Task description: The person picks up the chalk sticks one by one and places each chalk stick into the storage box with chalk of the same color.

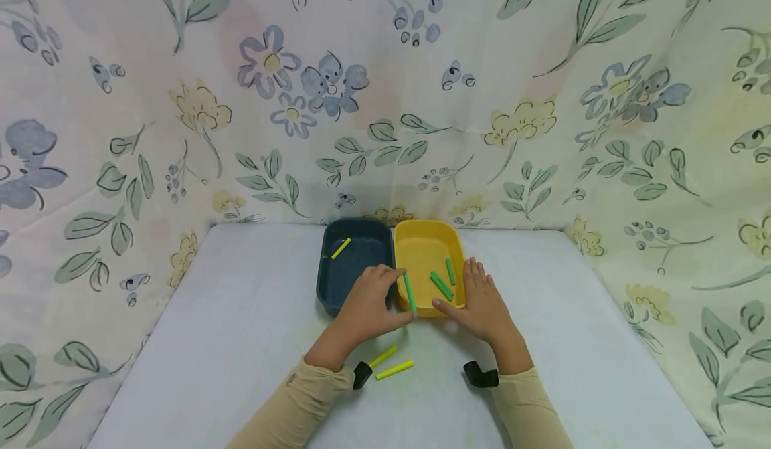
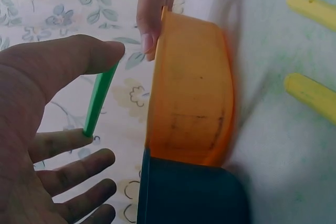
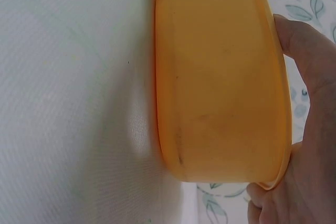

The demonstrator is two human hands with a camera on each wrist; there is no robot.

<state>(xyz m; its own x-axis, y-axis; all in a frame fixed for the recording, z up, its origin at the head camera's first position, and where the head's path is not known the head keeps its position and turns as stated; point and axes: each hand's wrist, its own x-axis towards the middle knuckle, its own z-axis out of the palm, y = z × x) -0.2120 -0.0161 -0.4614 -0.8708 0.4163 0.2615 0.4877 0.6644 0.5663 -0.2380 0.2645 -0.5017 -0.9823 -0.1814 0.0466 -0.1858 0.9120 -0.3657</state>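
Observation:
My left hand (image 1: 369, 302) pinches a green chalk stick (image 1: 409, 292) by its two ends, between thumb and a fingertip, above the front left part of the yellow tray (image 1: 421, 236). In the left wrist view the green chalk stick (image 2: 100, 99) spans that gap and the other fingers are spread. My right hand (image 1: 484, 305) rests against the yellow tray's right side, fingers straight and thumb at the front rim. Inside the yellow tray lie more green chalk sticks (image 1: 442, 286). A dark blue tray (image 1: 355, 288) stands touching it on the left, with a yellow chalk stick (image 1: 340, 247) inside.
Two yellow chalk sticks, one of them (image 1: 394, 370) farther right, lie on the white cloth-covered table (image 1: 253, 328) by my left wrist. Behind both trays hangs a floral curtain (image 1: 373, 101). Dark straps (image 1: 480, 374) sit at both wrists.

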